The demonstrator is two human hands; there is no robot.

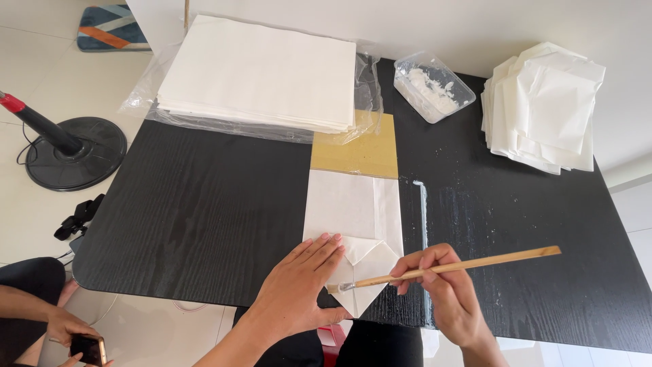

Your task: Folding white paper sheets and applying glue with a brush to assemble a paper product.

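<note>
Across the black wood-grain table (204,204) lie a tall stack of white paper sheets (261,71) on crinkled clear plastic wrap (146,92), a tan cardboard board (356,153), and at the far right a loose pile of folded white paper bags (543,109). Nothing blocks the near edge. A clear plastic tub (435,87) holds lumps of white paste. A black fan base (75,153) stands on the floor at the left, near another person's hand holding a phone (87,348).

The partly folded white paper bag (353,228) lies before the person. The left hand (299,289) presses flat, fingers spread, on its folded flaps. The right hand (441,289) pinches a wooden-handled brush (448,267), bristles touching the bag's pointed bottom flap.
</note>
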